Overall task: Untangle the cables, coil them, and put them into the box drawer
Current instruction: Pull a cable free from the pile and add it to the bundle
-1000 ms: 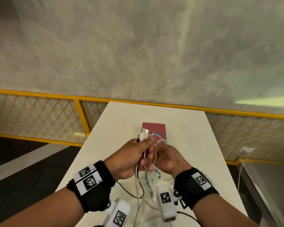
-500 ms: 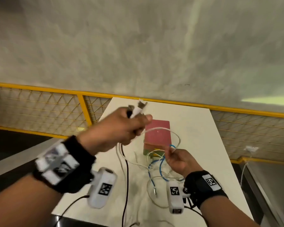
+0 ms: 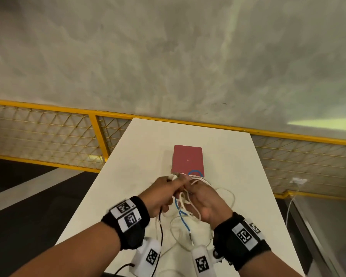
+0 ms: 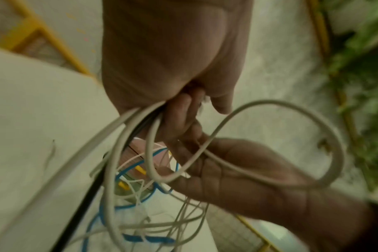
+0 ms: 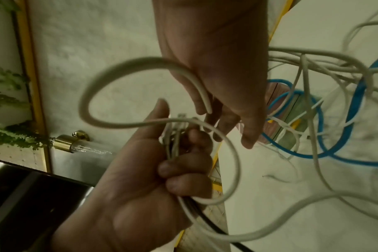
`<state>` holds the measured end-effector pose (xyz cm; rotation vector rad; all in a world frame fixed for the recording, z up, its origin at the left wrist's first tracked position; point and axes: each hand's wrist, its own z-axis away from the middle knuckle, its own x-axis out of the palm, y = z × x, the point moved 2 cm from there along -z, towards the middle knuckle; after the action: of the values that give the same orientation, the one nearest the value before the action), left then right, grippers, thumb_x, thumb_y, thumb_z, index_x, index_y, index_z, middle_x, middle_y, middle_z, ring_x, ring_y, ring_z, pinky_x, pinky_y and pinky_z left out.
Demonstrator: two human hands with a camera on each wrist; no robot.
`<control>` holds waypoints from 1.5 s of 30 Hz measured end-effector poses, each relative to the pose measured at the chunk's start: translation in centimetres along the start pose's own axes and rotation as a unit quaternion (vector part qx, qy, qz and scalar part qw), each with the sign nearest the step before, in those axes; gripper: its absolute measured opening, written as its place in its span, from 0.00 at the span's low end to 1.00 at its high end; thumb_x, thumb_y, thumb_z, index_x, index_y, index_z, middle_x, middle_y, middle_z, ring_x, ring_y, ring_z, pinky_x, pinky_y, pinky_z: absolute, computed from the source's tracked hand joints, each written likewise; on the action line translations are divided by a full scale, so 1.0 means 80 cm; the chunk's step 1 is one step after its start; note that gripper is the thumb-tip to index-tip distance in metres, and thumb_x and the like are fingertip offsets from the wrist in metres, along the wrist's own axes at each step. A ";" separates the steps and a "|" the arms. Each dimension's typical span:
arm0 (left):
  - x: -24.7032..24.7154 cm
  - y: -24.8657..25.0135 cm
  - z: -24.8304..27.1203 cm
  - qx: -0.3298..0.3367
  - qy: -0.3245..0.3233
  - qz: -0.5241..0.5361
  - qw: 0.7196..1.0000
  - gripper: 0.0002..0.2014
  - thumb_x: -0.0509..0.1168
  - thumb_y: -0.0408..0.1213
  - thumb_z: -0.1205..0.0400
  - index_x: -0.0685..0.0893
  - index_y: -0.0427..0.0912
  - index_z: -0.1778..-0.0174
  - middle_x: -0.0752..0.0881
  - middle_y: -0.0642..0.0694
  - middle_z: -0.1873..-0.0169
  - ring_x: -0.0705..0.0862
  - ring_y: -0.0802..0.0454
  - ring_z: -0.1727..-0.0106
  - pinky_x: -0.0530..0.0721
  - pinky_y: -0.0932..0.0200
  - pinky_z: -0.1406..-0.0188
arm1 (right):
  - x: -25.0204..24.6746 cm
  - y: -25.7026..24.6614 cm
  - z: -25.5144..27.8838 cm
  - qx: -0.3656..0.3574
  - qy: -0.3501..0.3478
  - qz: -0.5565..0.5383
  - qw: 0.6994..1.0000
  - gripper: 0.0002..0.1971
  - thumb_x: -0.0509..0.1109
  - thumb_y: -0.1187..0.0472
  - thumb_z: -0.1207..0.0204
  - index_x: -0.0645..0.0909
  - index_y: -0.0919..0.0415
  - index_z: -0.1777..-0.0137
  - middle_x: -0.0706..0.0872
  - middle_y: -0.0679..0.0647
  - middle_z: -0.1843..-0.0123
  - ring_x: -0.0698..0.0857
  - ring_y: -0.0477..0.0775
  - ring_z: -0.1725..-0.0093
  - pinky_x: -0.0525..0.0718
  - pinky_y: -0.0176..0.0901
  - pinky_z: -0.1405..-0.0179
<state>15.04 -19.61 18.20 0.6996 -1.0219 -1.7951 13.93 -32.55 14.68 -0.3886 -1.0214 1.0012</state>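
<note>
A tangle of cables hangs between my hands above the white table (image 3: 126,176). My left hand (image 3: 162,193) (image 4: 173,59) (image 5: 140,170) grips a bundle of white cable (image 3: 200,179) ends and plugs in its fist. The right hand (image 3: 204,200) (image 4: 237,173) (image 5: 222,59) touches it, fingers fairly straight, with a white cable loop (image 4: 268,101) (image 5: 84,104) lying across its palm and loops draped over its fingers. A blue cable (image 3: 183,216) (image 4: 149,239) (image 5: 278,81) and a black cable (image 3: 161,232) (image 4: 80,213) hang down onto the table. The red box (image 3: 188,158) stands just beyond the hands; no open drawer shows.
The narrow table ends at a yellow mesh railing (image 3: 48,110) and a grey wall. Loose white cable lies on the table below and right of the hands. The floor drops away on both sides of the table.
Half a second ago my left hand was raised up and to the left, drawing the cable ends out. It has come back down against the right hand, and white loops now lie over the right fingers.
</note>
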 end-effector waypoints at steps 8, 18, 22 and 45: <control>0.009 -0.024 0.004 0.035 -0.074 -0.075 0.994 0.05 0.71 0.28 0.26 0.85 0.43 0.60 0.79 0.49 0.76 0.63 0.57 0.81 0.56 0.66 0.82 | -0.006 -0.007 -0.002 0.046 0.055 -0.020 0.997 0.18 0.58 0.56 0.16 0.88 0.64 0.56 0.92 0.59 0.60 0.88 0.61 0.55 0.79 0.51 0.55; -0.039 -0.042 0.064 0.024 -0.264 -0.468 0.843 0.16 0.79 0.48 0.27 0.89 0.39 0.54 0.84 0.52 0.67 0.75 0.64 0.71 0.73 0.67 0.70 | -0.087 -0.041 -0.019 0.027 0.172 -0.113 0.978 0.15 0.52 0.67 0.14 0.76 0.66 0.59 0.91 0.60 0.70 0.92 0.59 0.72 0.90 0.54 0.77; -0.051 -0.008 0.039 0.160 0.013 -0.325 0.932 0.19 0.81 0.50 0.30 0.78 0.44 0.71 0.71 0.56 0.76 0.66 0.61 0.76 0.62 0.64 0.75 | -0.073 -0.026 -0.015 0.035 0.150 -0.093 0.984 0.14 0.53 0.64 0.12 0.77 0.66 0.54 0.92 0.61 0.67 0.93 0.60 0.67 0.90 0.57 0.70; -0.051 -0.077 0.033 -0.042 -0.193 -0.325 0.925 0.09 0.79 0.40 0.30 0.84 0.48 0.62 0.73 0.46 0.72 0.65 0.54 0.78 0.60 0.60 0.81 | -0.074 -0.039 -0.007 0.035 0.188 -0.074 0.979 0.15 0.54 0.63 0.13 0.79 0.65 0.58 0.85 0.54 0.66 0.91 0.53 0.73 0.81 0.54 0.58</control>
<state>11.89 -13.58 14.25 0.6944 -1.0214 -2.6198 15.09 -39.08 13.46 -0.4185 -0.6600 0.7899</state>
